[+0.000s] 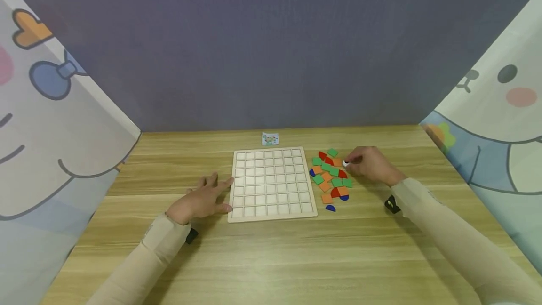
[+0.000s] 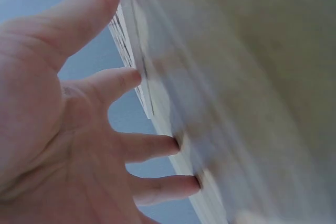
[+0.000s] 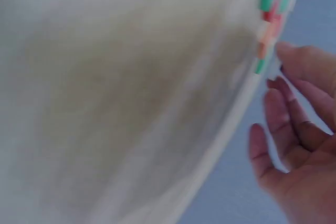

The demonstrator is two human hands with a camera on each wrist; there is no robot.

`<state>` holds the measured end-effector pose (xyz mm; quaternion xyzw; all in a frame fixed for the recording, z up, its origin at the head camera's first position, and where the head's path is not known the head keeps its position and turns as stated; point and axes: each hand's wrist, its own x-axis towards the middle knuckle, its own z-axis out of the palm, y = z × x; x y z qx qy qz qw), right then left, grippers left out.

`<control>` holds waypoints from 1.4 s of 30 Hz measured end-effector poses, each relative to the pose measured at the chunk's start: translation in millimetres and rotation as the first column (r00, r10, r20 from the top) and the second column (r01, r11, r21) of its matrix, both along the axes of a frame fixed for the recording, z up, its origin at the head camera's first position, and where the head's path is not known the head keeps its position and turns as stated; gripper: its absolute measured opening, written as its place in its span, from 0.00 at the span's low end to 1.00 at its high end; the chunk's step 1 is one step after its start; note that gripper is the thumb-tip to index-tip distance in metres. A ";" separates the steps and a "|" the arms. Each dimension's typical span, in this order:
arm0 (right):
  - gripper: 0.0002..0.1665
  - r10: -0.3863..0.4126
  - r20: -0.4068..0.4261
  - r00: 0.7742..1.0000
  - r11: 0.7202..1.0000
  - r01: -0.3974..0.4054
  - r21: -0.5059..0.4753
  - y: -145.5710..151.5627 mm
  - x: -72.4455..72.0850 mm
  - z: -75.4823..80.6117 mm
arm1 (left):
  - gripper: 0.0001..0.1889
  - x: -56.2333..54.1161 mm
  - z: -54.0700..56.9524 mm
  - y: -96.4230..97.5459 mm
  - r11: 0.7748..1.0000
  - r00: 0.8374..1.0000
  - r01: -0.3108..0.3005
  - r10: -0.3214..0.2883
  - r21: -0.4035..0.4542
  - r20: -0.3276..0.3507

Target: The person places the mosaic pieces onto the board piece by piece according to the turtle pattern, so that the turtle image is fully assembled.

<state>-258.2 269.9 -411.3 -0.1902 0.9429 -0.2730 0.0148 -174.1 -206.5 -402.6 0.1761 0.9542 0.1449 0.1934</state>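
A pale wooden board with a grid of square recesses lies flat on the table. My left hand spreads beside its left edge, thumb and index fingertip right at the rim; in the left wrist view the fingers reach out straight. At the right, my right hand pinches a small white piece with a dark mark between thumb and fingers, at the edge of a pile of flat coloured pieces. In the right wrist view the fingers are curled and the piece is mostly hidden.
The pile mixes green and orange squares with red and blue rounded pieces; one blue half-round lies at its near end. A small printed card lies behind the board. A grey partition stands along the wooden table's back edge.
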 end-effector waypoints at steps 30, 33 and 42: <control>0.08 0.264 -0.201 0.943 0.945 -0.295 -0.142 -110.5 -2.4 41.3 | 0.43 2.7 -1.5 3.4 0.999 1.000 -0.008 0.006 -0.052 -0.022; 0.08 0.283 -0.167 0.945 0.942 -0.306 -0.136 -124.8 -6.8 39.2 | 0.43 2.8 -1.7 3.8 0.999 1.000 -0.011 0.010 -0.049 -0.021; 0.08 0.338 -0.042 0.940 0.937 -0.341 -0.075 -184.7 -24.3 27.0 | 0.43 2.8 -1.4 4.5 0.998 1.000 -0.007 0.005 -0.058 -0.027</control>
